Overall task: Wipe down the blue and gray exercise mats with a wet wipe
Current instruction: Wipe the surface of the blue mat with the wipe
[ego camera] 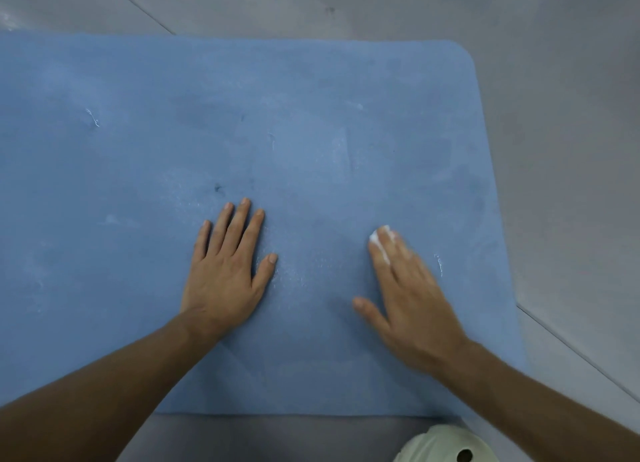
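Observation:
The blue exercise mat [311, 122] fills most of the view, marked with pale scuffs and small dark specks. My left hand [228, 271] lies flat on it, fingers straight and spread, near the middle front. My right hand [408, 288] also lies flat on the mat to the right, slightly blurred, pressing a white wet wipe [379, 240] under its fingers; only small bits of white show at the fingertips. A gray mat [277, 437] shows under the blue one along the near edge.
Gray floor [561, 150] surrounds the mat at the back and right, with seam lines running diagonally. A pale green shoe [446, 444] sits at the bottom right, just off the mat's near edge.

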